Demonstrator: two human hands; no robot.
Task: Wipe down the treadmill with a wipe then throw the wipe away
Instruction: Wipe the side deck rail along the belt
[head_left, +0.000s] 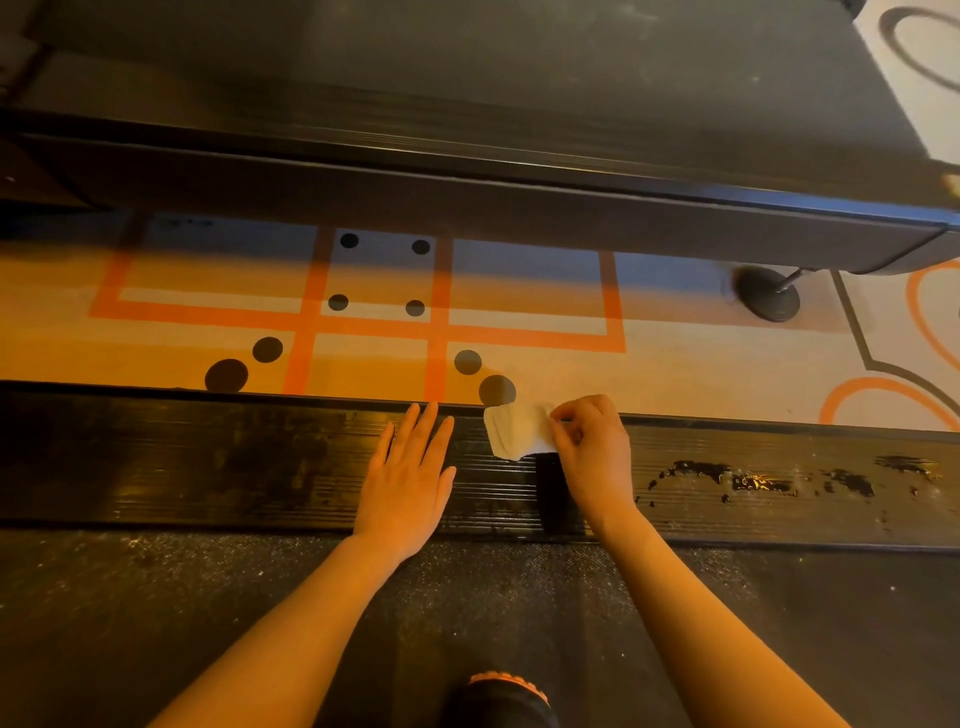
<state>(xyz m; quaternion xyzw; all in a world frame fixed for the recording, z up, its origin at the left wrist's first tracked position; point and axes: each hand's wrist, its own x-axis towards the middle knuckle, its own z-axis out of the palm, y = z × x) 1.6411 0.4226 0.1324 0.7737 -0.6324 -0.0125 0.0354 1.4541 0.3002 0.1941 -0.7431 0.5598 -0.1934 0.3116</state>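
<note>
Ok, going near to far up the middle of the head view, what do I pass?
Treadmill belt → ribbed side rail with the left hand flat on it → patterned floor → second treadmill.

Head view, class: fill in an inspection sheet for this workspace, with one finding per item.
Surface: ribbed black side rail of the treadmill, with pale worn patches toward the right; speckled belt nearer the camera.
Job's things: wipe, pale and folded, at the rail's far edge.
Clutter: nothing seen.
Grippers: left hand rests flat on the rail, fingers straight; right hand pinches the wipe.
Cables: nothing seen.
Surroundings: patterned carpet with orange lines and black dots; second treadmill beyond it, standing on a round foot.
</note>
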